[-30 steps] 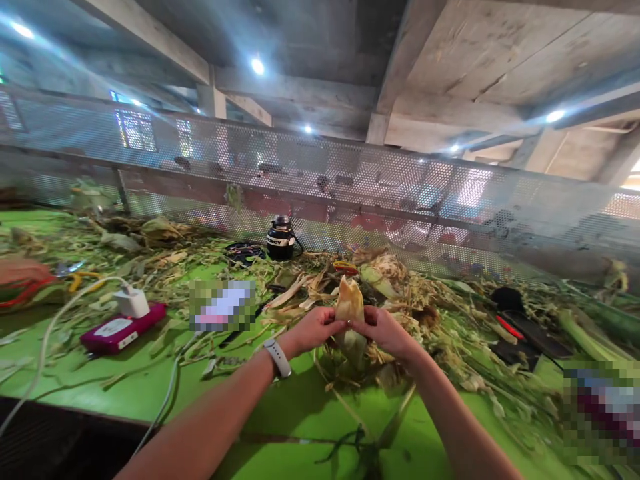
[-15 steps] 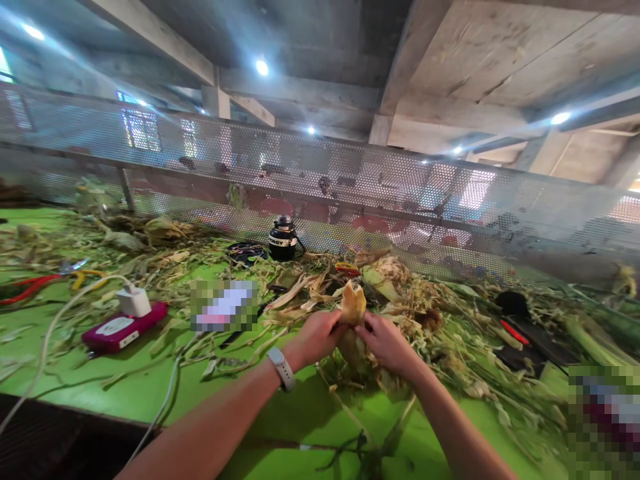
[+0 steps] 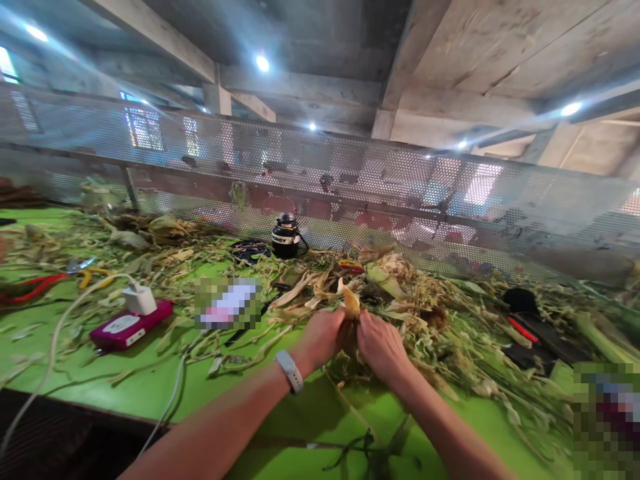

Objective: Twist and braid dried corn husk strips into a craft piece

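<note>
Both hands grip a dry, yellowish corn husk [image 3: 351,301] over the near middle of the table. Its curled tip stands up above the fists, and its lower part is mostly hidden by the fingers. On the left side of the husk, my left hand [image 3: 324,338], with a white watch on the wrist, is closed round it. My right hand [image 3: 381,343] is closed on the other side, knuckles close to the left hand. Just beyond lies a heap of dried husks and leaf strips [image 3: 395,273]. Thin stems [image 3: 365,445] lie on the green table below the hands.
A black bottle [image 3: 285,236] stands at the back before a perforated metal screen [image 3: 320,173]. To the left are a magenta power strip [image 3: 131,327] with a white charger, cables, a blurred-out item [image 3: 227,303] and red-handled pliers [image 3: 37,287]. Black tools [image 3: 535,333] lie right.
My hands have drawn closer together and turned, knuckles now more on top. The husk between them has folded narrower, showing less of its width. The view has shifted slightly.
</note>
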The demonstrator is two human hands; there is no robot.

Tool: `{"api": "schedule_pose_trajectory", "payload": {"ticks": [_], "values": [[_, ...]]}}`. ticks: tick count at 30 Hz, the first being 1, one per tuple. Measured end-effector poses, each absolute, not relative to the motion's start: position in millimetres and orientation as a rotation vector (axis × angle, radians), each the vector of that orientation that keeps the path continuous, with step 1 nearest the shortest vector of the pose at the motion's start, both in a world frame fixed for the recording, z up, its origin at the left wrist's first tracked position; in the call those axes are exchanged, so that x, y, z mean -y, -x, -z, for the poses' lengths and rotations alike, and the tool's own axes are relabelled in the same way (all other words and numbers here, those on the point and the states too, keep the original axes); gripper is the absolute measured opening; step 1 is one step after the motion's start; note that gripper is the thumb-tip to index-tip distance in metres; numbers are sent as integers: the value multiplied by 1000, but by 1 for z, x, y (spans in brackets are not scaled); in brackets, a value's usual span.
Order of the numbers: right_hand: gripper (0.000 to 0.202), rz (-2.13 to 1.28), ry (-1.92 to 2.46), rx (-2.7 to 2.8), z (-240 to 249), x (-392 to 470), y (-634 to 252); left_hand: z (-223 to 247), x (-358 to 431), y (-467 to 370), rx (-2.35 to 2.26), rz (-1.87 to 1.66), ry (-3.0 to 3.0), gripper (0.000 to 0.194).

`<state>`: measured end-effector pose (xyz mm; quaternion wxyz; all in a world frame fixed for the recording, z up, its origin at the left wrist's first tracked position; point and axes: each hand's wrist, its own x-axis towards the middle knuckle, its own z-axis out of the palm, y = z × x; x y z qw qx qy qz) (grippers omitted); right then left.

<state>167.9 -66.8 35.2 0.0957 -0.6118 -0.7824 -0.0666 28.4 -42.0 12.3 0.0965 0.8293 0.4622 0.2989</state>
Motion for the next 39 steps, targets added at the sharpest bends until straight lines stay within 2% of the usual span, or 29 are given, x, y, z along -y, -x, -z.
{"api": "schedule_pose_trajectory", "payload": {"ticks": [6, 10, 14, 17, 20, 23, 25, 28, 30, 34, 39], "values": [[14, 36, 1555, 1757, -51, 54, -202, -21, 14, -3, -1671, -992, -2125, 17], [21, -119, 1321, 1170, -77, 47, -261, -21, -10, 24, -1931, -1142, -1850, 16], [27, -445, 1023, 802, -86, 41, -304, -20, -17, 30, -1484, -1310, -1400, 17], [31, -869, 1187, 987, -71, 35, -291, -18, -11, 18, -1239, -1243, -1363, 24], [30, -1075, 1341, 1307, -49, 26, -257, -15, -3, 7, -1005, -1198, -1263, 28], [32, -924, 1554, 1473, -36, 22, -236, -15, 3, 1, -817, -1145, -1149, 27], [24, -531, 1719, 1505, -35, 24, -233, -16, 6, -2, -734, -1099, -1124, 28], [26, -44, 1745, 1517, -38, 32, -227, -18, 14, -8, -668, -1031, -1162, 35], [26, -106, 1587, 1659, -37, 37, -218, -17, 19, -13, -684, -1002, -1230, 37], [26, -520, 1282, 1837, -29, 41, -197, -15, 27, -21, -697, -911, -1358, 41], [15, -410, 1253, 1916, -28, 46, -192, -15, 29, -22, -680, -855, -1474, 40]]}}
